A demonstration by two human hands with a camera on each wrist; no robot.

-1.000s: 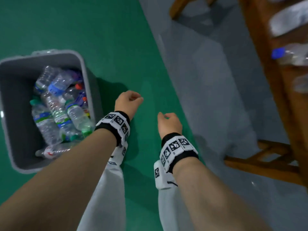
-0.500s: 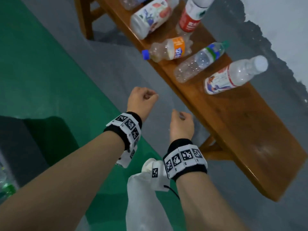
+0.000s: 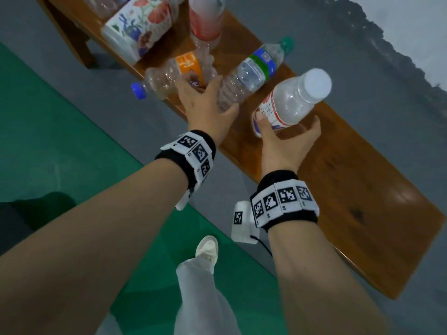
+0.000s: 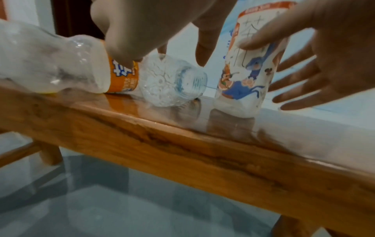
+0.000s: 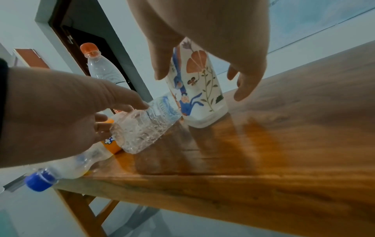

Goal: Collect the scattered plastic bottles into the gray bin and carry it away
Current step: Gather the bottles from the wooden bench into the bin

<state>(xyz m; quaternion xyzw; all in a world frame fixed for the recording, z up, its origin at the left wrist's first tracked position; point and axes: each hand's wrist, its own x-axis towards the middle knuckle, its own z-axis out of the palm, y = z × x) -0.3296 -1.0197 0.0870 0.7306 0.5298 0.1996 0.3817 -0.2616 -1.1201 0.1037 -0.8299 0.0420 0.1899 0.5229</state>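
Several empty plastic bottles are on a wooden bench [image 3: 350, 177]. My right hand [image 3: 285, 139] holds a white-capped bottle with a cartoon label [image 3: 295, 97] near its base, thumb across the label [image 4: 263, 36], fingers spread loosely on the far side. This bottle [image 5: 198, 89] stands upright on the bench. My left hand [image 3: 205, 102] is spread over two lying bottles. Its fingers touch an orange-labelled, blue-capped bottle [image 3: 164, 81]. Its thumb touches the base end of a clear, green-capped water bottle [image 3: 251, 71]. The gray bin is not clearly in view.
A large floral-labelled bottle [image 3: 142, 22] and a red-labelled bottle [image 3: 205, 18] are further along the bench. The bench's right half is bare wood. Green floor [image 3: 60, 141] meets grey floor [image 3: 362, 68]. My leg and white shoe [image 3: 208, 247] are below the hands.
The view swung from the bin to the bench. Both hands uncurled from loose fists and reached forward to the bottles. The white-capped bottle, lying before, now stands upright in my right hand.
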